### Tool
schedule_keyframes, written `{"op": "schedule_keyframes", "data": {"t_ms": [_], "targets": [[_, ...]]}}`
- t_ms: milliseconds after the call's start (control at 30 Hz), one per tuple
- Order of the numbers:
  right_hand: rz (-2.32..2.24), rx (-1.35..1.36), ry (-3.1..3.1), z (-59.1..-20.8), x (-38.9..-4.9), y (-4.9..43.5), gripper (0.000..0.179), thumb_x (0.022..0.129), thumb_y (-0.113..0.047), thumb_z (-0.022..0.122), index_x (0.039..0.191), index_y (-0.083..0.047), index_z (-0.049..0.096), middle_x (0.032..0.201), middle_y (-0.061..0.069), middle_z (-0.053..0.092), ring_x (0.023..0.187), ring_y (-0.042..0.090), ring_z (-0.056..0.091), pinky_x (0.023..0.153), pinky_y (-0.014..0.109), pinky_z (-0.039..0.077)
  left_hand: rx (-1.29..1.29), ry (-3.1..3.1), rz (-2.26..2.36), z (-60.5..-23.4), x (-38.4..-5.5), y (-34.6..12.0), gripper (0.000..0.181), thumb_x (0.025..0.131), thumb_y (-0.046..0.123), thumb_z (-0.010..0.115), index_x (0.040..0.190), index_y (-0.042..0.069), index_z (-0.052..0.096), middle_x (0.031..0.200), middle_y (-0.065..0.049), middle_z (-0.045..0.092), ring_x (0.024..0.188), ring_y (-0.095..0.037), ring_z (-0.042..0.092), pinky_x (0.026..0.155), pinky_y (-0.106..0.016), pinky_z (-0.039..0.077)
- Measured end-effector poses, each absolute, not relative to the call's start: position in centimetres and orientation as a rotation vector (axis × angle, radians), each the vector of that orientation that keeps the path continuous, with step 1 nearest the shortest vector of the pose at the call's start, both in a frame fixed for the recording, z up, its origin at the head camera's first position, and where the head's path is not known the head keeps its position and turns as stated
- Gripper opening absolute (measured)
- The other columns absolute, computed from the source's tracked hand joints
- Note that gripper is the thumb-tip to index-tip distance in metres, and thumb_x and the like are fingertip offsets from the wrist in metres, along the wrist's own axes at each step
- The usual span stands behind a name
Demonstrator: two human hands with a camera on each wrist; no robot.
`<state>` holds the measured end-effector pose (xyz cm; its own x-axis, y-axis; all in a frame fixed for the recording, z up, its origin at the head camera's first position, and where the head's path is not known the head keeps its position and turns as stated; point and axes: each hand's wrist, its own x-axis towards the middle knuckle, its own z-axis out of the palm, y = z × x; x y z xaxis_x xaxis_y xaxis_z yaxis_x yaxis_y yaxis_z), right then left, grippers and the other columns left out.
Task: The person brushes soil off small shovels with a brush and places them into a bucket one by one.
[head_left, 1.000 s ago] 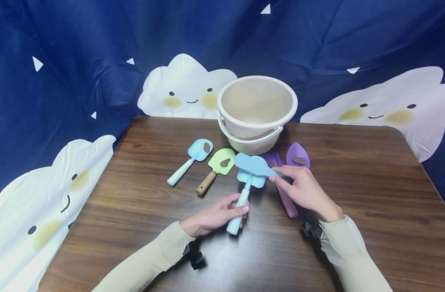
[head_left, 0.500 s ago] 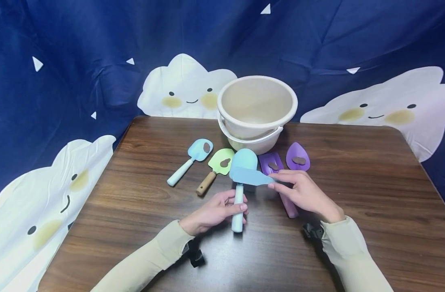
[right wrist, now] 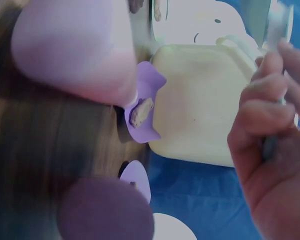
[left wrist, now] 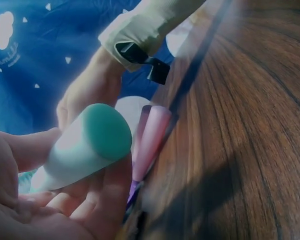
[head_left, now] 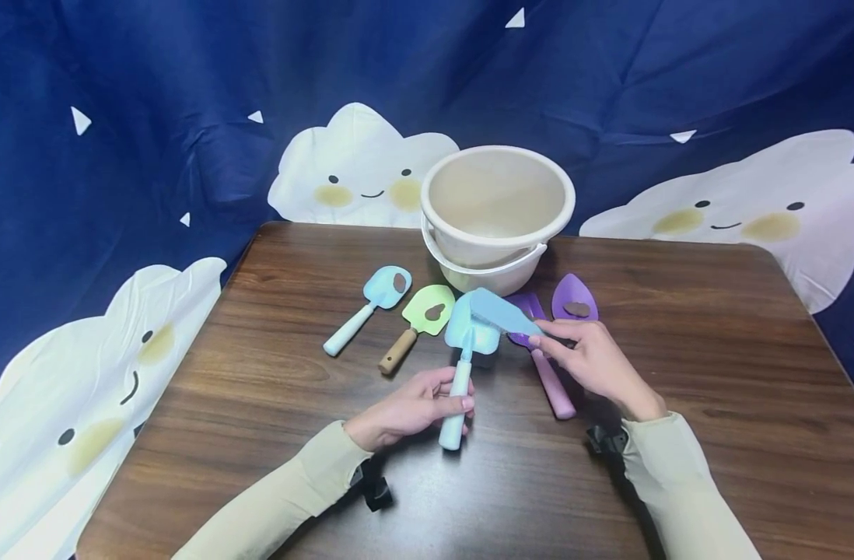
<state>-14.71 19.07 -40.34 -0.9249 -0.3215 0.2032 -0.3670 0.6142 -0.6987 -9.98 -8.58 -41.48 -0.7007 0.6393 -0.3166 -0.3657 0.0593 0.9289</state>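
Observation:
My left hand (head_left: 413, 408) grips the pale handle of a light-blue toy shovel (head_left: 453, 416), its blade raised over the table. In the left wrist view the butt of that handle (left wrist: 108, 131) shows up close, fingers curled round it. My right hand (head_left: 598, 362) pinches one end of a thin, flat blue piece (head_left: 505, 315), which looks like a cloth. The piece lies across the upper right of the shovel's blade. In the right wrist view the right hand (right wrist: 270, 130) is curled at the edge, and what it pinches is blurred.
Behind stands a cream bucket (head_left: 493, 272) with its handle lowered. Left lie another blue shovel (head_left: 383, 289) and a green shovel (head_left: 421, 303) with a wooden handle. Right lie a square-bladed purple shovel (head_left: 554, 387) and a pointed purple one (head_left: 570, 292). They bear brown patches.
The blue piece has swept down over the shovel's blade, then back up and turned. The shovel has tilted in the left hand; both hands keep their hold.

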Motion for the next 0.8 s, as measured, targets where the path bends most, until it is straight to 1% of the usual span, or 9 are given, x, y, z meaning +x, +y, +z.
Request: {"op": "schedule_keyframes", "data": {"t_ms": [67, 200, 267, 333, 433, 567, 633, 700, 800], "targets": [[1.181, 0.55, -2.768, -40.4, -14.8, 19.2, 0.03, 0.09, -0.02, 0.069, 0.115, -0.003, 0.07, 0.107, 0.016, 0.072, 0.068, 0.0, 0.058, 0.067, 0.007, 0.046, 0.278, 1.613, 1.724, -41.6, -9.9, -8.6, 0.035, 0.095, 0.006, 0.057, 0.121, -0.013, 0.044, 0.091, -0.01, 0.06, 0.076, -0.019, 0.065, 0.073, -0.032, 0.06], [1.079, 0.47, -2.787, -40.2, -14.8, 19.3, 0.033, 0.091, -0.024, 0.067, 0.116, -0.001, 0.069, 0.106, 0.019, 0.071, 0.055, 0.006, 0.051, 0.065, 0.021, 0.05, 0.292, 1.657, 1.695, -41.9, -9.9, -8.5, 0.031, 0.094, 0.004, 0.058, 0.118, -0.012, 0.047, 0.094, -0.019, 0.061, 0.076, -0.019, 0.064, 0.073, -0.033, 0.06], [1.03, 0.433, -2.789, -39.9, -14.7, 19.4, 0.034, 0.092, -0.025, 0.066, 0.116, -0.001, 0.069, 0.107, 0.019, 0.071, 0.064, 0.01, 0.055, 0.072, 0.028, 0.051, 0.339, 1.724, 1.655, -41.9, -9.9, -8.5, 0.026, 0.094, 0.005, 0.059, 0.113, -0.01, 0.05, 0.094, -0.022, 0.062, 0.075, -0.017, 0.063, 0.07, -0.028, 0.058], [1.01, 0.41, -2.782, -39.5, -14.7, 19.5, 0.034, 0.092, -0.025, 0.066, 0.116, -0.001, 0.069, 0.106, 0.02, 0.071, 0.067, 0.015, 0.056, 0.072, 0.031, 0.051, 0.402, 1.806, 1.601, -41.9, -9.8, -8.5, 0.022, 0.093, 0.006, 0.06, 0.109, -0.008, 0.053, 0.092, -0.022, 0.063, 0.074, -0.016, 0.061, 0.068, -0.023, 0.055], [0.999, 0.434, -2.768, -39.1, -14.6, 19.5, 0.032, 0.091, -0.024, 0.066, 0.114, -0.001, 0.07, 0.106, 0.019, 0.071, 0.072, 0.017, 0.054, 0.073, 0.025, 0.049, 0.478, 1.932, 1.523, -41.8, -9.8, -8.6, 0.021, 0.091, 0.008, 0.063, 0.105, -0.006, 0.056, 0.087, -0.016, 0.065, 0.072, -0.011, 0.059, 0.064, -0.017, 0.05], [1.011, 0.467, -2.756, -38.8, -14.2, 19.1, 0.03, 0.091, -0.025, 0.067, 0.112, -0.004, 0.071, 0.101, 0.014, 0.073, 0.066, 0.012, 0.051, 0.068, 0.013, 0.044, 0.486, 2.004, 1.473, -41.6, -9.8, -8.7, 0.022, 0.089, 0.01, 0.066, 0.103, -0.005, 0.059, 0.081, -0.003, 0.064, 0.068, -0.005, 0.057, 0.063, -0.016, 0.048], [1.011, 0.473, -2.748, -38.6, -14.0, 18.9, 0.029, 0.091, -0.024, 0.067, 0.112, -0.005, 0.072, 0.101, 0.012, 0.074, 0.07, 0.01, 0.054, 0.07, 0.014, 0.046, 0.483, 2.02, 1.459, -41.5, -9.8, -8.7, 0.021, 0.088, 0.012, 0.067, 0.101, -0.003, 0.06, 0.079, 0.002, 0.063, 0.067, -0.004, 0.057, 0.062, -0.016, 0.048], [1.011, 0.514, -2.744, -38.5, -13.8, 18.6, 0.027, 0.091, -0.022, 0.068, 0.111, -0.006, 0.072, 0.101, 0.01, 0.074, 0.076, 0.01, 0.059, 0.073, 0.019, 0.05, 0.488, 2.037, 1.448, -41.5, -9.9, -8.7, 0.021, 0.088, 0.012, 0.068, 0.1, -0.002, 0.061, 0.079, 0.002, 0.063, 0.066, -0.004, 0.057, 0.062, -0.017, 0.048], [1.005, 0.673, -2.76, -38.2, -13.5, 18.0, 0.025, 0.09, -0.019, 0.068, 0.111, -0.005, 0.072, 0.102, 0.008, 0.074, 0.089, 0.016, 0.066, 0.078, 0.034, 0.056, 0.505, 2.071, 1.43, -41.6, -9.9, -8.7, 0.021, 0.087, 0.014, 0.069, 0.1, -0.002, 0.062, 0.08, 0.001, 0.065, 0.066, -0.004, 0.057, 0.063, -0.017, 0.047]]}}
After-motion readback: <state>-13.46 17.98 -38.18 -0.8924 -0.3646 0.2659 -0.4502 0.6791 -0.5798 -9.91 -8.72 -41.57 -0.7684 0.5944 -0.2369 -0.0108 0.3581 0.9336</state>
